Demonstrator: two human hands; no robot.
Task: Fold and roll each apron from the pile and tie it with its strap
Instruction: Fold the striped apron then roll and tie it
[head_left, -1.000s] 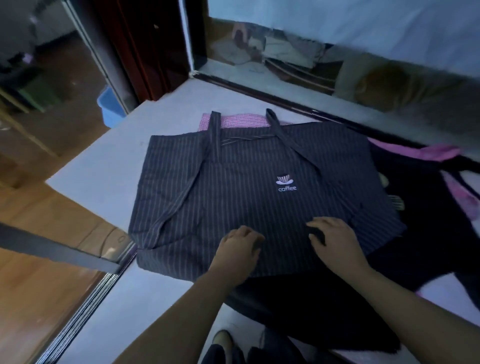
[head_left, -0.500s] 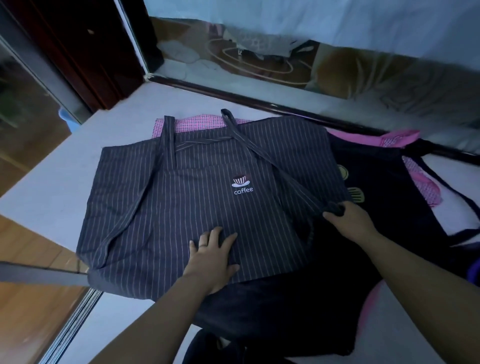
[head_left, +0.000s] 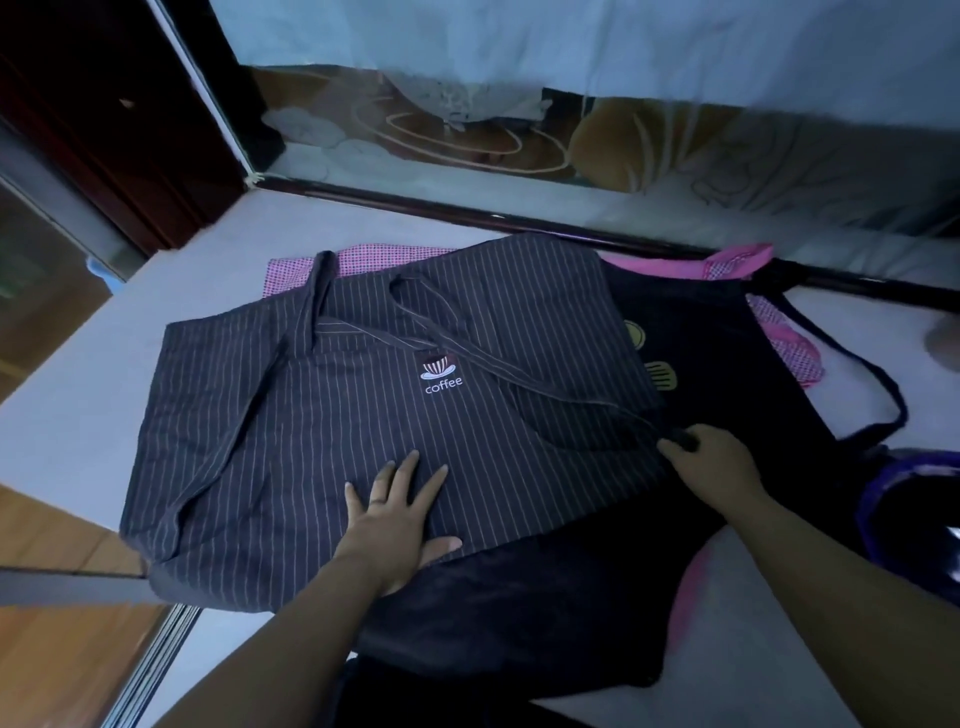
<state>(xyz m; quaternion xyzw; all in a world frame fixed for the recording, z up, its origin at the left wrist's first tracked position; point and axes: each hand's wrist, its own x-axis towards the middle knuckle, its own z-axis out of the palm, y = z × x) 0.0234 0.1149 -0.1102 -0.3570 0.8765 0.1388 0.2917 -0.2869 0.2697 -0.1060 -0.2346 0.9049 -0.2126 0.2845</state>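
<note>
the left hand (head_left: 395, 525) lies flat on the near part of the striped apron (head_left: 291, 447), palm down, its fingers (head_left: 408, 473) straight and spread apart, with a ring on one of them. to the right, the right hand (head_left: 714, 462) sits at the striped apron's right edge, its fingers clamped on the end of a strap (head_left: 524, 382), which runs from the pinch up and left across the cloth towards the neck. the striped apron is spread across the white tabletop (head_left: 78, 395), on top of the pile, with a small "coffee" logo (head_left: 441, 376) near its middle. under it and out to the right lies a black apron (head_left: 727, 374) with yellow marks. a pink checked apron (head_left: 374, 257) peeks out at the far edge of the pile. a purple object (head_left: 909, 499) sits at the right edge of the view. beyond the pile a dark rail (head_left: 519, 218) borders the tabletop.
</note>
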